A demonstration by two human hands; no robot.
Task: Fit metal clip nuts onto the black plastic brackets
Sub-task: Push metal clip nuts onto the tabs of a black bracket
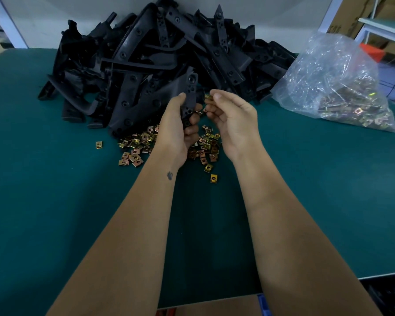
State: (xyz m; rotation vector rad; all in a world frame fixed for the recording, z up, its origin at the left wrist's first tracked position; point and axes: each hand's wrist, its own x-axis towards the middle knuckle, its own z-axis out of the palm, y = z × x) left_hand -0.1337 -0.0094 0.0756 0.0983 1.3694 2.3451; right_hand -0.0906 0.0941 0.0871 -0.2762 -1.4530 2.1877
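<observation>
Head-worn view, looking forward and down, close over green table (55, 201)

Both forearms reach toward 12 o'clock, nearly parallel. The left hand (177, 131) is curled in a grip; the right hand (232, 120), at its 3 o'clock, pinches with thumb and fingertips.

a black plastic bracket (190, 92) stands upright, gripped above loose brass-coloured clip nuts (137, 144) scattered on the mat, one clip nut (207, 97) pinched beside it, before a heap of brackets (160, 53).
</observation>
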